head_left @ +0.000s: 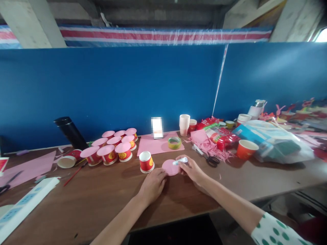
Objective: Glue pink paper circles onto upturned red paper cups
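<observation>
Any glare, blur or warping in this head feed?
Head view: pale glare on the blue partition, at right; a pixelated patch near centre; far-right clutter looks smeared; shapes stretch toward the frame's edges; any print on the tube in the right hand is unreadable.

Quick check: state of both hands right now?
Left hand: at the edge of a round pink paper disc; whether gripping, can't tell.
Right hand: closed, holding a small white-and-blue tube.
</observation>
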Action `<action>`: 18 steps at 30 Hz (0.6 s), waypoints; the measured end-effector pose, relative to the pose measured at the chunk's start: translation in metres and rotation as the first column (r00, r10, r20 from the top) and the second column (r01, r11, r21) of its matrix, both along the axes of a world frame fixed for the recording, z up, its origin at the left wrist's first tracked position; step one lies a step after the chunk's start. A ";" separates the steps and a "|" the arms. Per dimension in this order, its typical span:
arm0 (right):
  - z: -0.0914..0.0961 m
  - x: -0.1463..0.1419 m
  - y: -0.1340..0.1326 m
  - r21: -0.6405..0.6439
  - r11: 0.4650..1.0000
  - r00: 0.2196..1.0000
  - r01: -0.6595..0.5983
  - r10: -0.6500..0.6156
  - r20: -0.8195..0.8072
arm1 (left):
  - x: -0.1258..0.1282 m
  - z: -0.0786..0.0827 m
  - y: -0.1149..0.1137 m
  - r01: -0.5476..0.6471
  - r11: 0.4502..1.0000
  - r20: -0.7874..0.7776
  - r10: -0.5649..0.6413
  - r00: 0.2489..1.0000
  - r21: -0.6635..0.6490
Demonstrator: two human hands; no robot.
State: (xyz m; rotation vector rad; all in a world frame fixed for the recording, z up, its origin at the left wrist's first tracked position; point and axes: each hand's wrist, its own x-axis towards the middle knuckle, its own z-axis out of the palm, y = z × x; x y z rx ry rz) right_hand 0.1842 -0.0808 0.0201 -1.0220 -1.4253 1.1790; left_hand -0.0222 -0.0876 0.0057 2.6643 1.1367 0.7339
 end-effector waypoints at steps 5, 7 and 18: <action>-0.013 -0.005 0.004 0.248 0.969 0.956 -0.001 -0.072 0.284 | -0.001 -0.005 0.003 0.002 1.000 0.019 -0.002 1.000 0.001; -0.015 -0.006 0.003 0.287 0.958 0.934 0.012 -0.113 0.339 | -0.002 -0.006 0.002 0.003 1.000 0.034 -0.003 0.999 0.000; -0.020 -0.010 0.000 0.388 0.918 0.822 -0.085 -0.156 0.548 | 0.000 -0.003 0.000 -0.041 0.997 0.031 0.043 0.999 -0.073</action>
